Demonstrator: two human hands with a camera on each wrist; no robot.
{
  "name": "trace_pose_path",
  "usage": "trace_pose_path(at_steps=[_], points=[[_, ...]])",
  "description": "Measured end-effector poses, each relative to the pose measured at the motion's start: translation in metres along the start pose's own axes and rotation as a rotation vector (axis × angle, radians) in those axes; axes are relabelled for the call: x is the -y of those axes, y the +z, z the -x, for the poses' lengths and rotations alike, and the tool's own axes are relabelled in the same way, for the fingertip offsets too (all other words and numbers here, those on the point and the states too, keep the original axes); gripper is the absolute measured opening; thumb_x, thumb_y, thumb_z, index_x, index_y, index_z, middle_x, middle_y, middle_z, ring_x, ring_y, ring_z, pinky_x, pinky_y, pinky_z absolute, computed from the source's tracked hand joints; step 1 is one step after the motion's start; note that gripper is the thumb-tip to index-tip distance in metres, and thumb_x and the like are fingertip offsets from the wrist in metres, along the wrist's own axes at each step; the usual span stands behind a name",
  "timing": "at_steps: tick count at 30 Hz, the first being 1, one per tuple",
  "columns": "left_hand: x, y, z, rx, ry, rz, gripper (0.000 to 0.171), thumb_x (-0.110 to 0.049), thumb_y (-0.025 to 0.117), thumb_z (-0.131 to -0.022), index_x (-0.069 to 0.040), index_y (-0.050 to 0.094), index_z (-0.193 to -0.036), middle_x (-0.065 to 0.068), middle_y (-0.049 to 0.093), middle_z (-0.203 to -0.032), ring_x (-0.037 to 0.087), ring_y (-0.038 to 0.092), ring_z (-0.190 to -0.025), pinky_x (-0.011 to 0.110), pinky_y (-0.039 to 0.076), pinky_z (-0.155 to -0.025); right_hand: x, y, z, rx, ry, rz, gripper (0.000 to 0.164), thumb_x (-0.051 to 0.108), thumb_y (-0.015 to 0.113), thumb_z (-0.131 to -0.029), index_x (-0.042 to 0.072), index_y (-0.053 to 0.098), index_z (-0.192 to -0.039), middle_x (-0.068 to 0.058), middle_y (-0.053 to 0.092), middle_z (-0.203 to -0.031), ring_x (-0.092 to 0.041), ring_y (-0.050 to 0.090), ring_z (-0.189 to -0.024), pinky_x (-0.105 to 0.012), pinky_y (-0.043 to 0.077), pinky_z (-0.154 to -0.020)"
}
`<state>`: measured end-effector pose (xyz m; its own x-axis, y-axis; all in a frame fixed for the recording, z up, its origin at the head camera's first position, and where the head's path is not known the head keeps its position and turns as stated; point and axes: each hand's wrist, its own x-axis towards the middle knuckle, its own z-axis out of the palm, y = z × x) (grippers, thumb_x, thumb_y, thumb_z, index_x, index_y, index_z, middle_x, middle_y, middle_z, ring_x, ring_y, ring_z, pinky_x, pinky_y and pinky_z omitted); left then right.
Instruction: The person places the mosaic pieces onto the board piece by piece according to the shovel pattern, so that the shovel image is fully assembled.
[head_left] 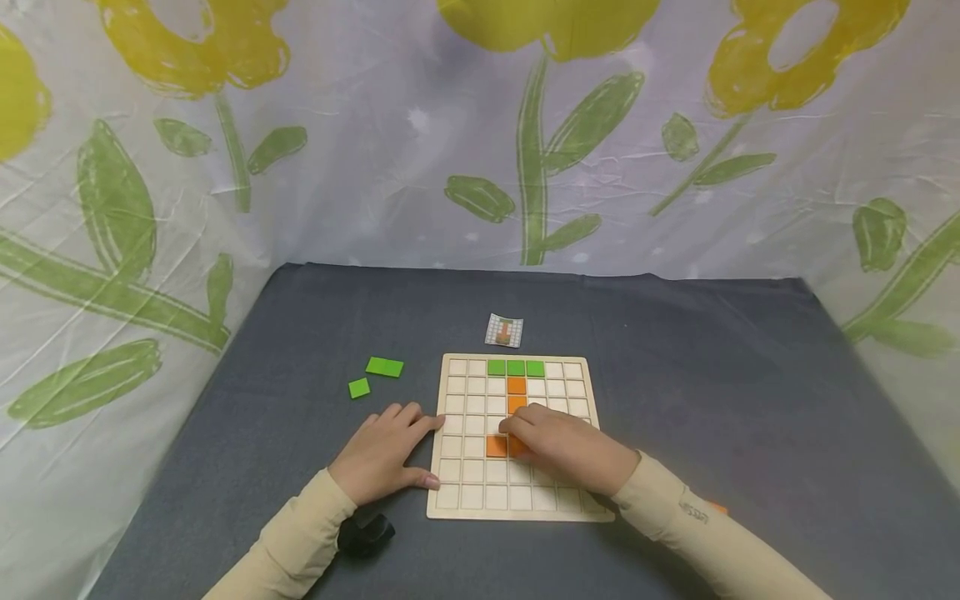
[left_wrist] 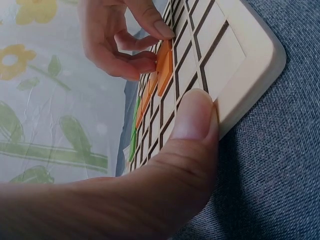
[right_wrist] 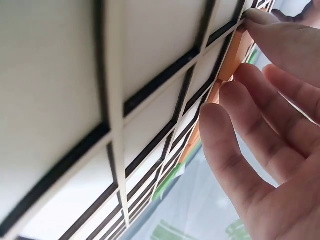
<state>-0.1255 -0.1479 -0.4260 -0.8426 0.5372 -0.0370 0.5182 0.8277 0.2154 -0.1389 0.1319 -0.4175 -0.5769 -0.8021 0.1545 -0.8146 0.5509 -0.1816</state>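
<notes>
A pale wooden board (head_left: 517, 514) with a grid of square recesses lies on the dark cloth. My left hand (head_left: 386, 454) rests at its left edge, fingertips and thumb touching the rim. In the left wrist view, the left thumb (left_wrist: 192, 117) presses on the board's border. My right hand (head_left: 570, 446) is over the middle of the board and pinches an orange tile (left_wrist: 165, 70) between thumb and fingers; the hand partly hides it. More orange tiles (head_left: 517, 386) lie in a column below a row of green tiles (head_left: 516, 368) at the board's far edge.
Left of the board lie a longer green tile (head_left: 385, 367) and a small green square (head_left: 359, 387). A small printed pattern card (head_left: 504, 331) sits beyond the board. A black object (head_left: 365, 533) lies by the left sleeve. Something orange (head_left: 717, 507) shows partly behind the right sleeve.
</notes>
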Motion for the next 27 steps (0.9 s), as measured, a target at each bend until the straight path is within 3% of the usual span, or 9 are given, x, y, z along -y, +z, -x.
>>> trace_pose_path(at_steps=[8, 17, 22, 27], points=[[-0.002, -0.002, 0.0, 0.003, -0.006, 0.006, 0.079, -0.057, 0.076, -0.067, -0.016, 0.059, -0.131, 0.001, 0.055, -0.104, 0.017, 0.049, -0.091, 0.032, 0.038, -0.069, 0.003, -0.002, 0.001, -0.028, -0.007, 0.012, 0.024, 0.013, 0.067, -0.089, 0.015, 0.061, -0.112, 0.005, 0.059, -0.1, -0.007, 0.056, -0.09, -0.019, 0.05, -0.077], [-0.002, -0.002, 0.001, -0.002, 0.001, 0.007, 0.079, -0.056, 0.077, -0.067, -0.015, 0.059, -0.131, 0.001, 0.054, -0.102, 0.016, 0.047, -0.087, 0.031, 0.035, -0.067, -0.002, -0.004, 0.006, -0.014, 0.005, 0.03, 0.028, 0.016, 0.071, -0.087, 0.012, 0.06, -0.113, 0.003, 0.06, -0.102, -0.01, 0.057, -0.092, -0.021, 0.049, -0.081], [-0.002, -0.002, 0.001, -0.002, 0.001, 0.011, 0.079, -0.056, 0.077, -0.066, -0.015, 0.059, -0.131, 0.001, 0.054, -0.102, 0.016, 0.046, -0.087, 0.03, 0.035, -0.066, -0.011, -0.022, 0.023, -0.035, 0.042, 0.035, 0.036, 0.018, 0.074, -0.084, 0.009, 0.058, -0.115, 0.0, 0.06, -0.104, -0.012, 0.059, -0.094, -0.025, 0.05, -0.081], [-0.002, -0.002, 0.0, -0.001, 0.004, 0.014, 0.078, -0.056, 0.077, -0.066, -0.015, 0.059, -0.131, 0.0, 0.054, -0.101, 0.015, 0.045, -0.085, 0.03, 0.034, -0.065, -0.025, -0.035, 0.053, -0.051, 0.118, 0.07, 0.035, 0.016, 0.077, -0.081, 0.009, 0.06, -0.112, 0.0, 0.06, -0.101, -0.011, 0.058, -0.09, -0.026, 0.051, -0.077]])
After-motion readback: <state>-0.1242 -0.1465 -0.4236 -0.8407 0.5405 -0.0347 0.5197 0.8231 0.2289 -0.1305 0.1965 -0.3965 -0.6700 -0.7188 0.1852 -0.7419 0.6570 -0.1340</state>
